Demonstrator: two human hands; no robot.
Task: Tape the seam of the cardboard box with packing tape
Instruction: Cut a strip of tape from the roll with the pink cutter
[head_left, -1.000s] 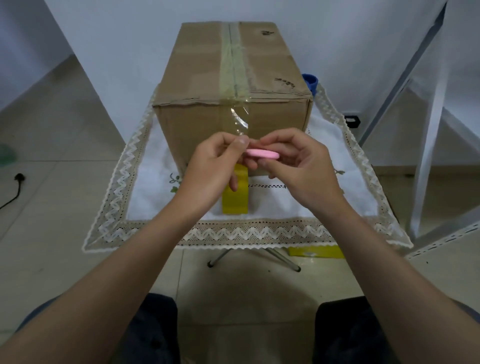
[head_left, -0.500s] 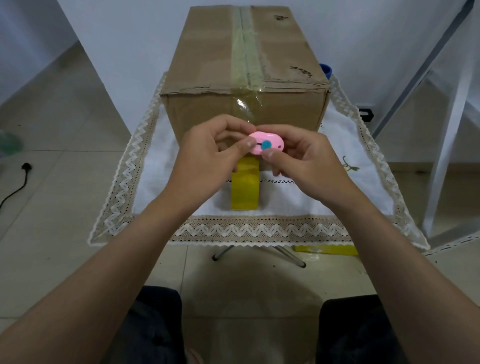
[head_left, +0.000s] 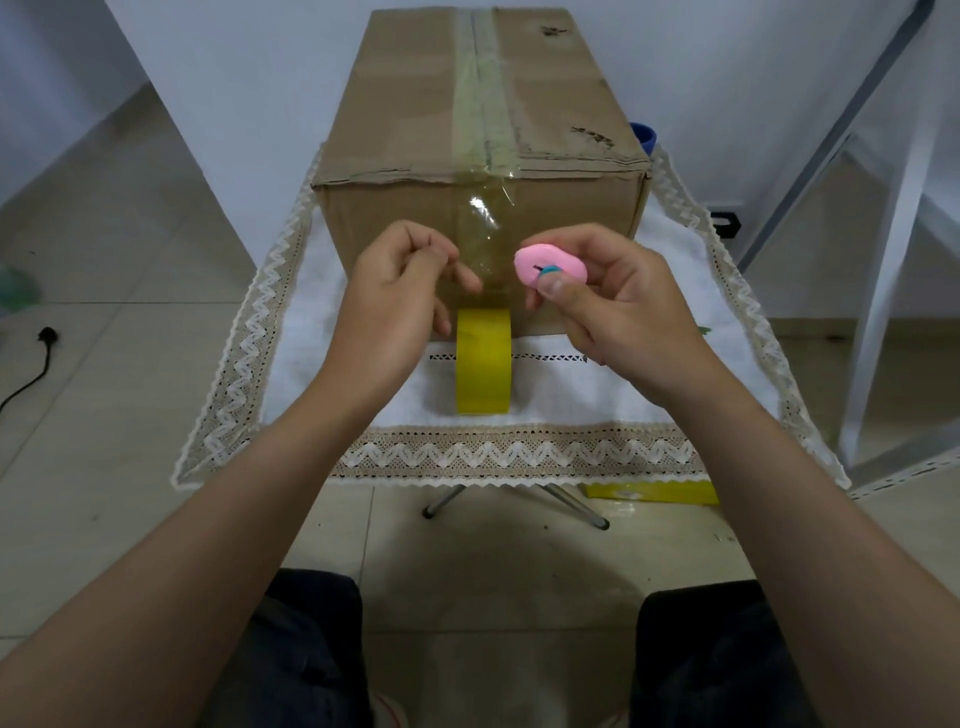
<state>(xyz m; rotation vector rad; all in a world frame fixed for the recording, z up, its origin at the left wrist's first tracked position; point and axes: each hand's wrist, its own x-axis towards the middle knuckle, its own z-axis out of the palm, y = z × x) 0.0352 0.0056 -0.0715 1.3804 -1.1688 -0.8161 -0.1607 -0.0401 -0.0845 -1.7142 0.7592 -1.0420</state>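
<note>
A cardboard box (head_left: 480, 156) sits on a small table covered by a white cloth with a lace border (head_left: 509, 452). A strip of clear tape (head_left: 483, 104) runs along the seam down the middle of the box's top and folds over the near edge onto the front face, where it hangs glossy and a little wrinkled. Below it, a yellow roll of tape (head_left: 483, 361) stands on its edge on the cloth, just in front of the box, and the strip seems to lead down toward it.

The person sits close, both bare arms reaching forward. The left hand (head_left: 400, 301) is at the left edge of the hanging strip, fingers curled in with the thumb and forefinger nearly closed; whether they actually pinch the tape I cannot tell. The right hand (head_left: 608, 306) grips a small pink cutter (head_left: 549, 266) between thumb and fingers, the thumb resting on its blue slider, just right of the strip and apart from the other hand.

Behind the box's right corner a bit of something blue (head_left: 644, 136) peeks out. On the tiled floor, a black cable (head_left: 36, 364) lies at the left, and a flat yellow item (head_left: 654, 492) lies under the table's near edge.
</note>
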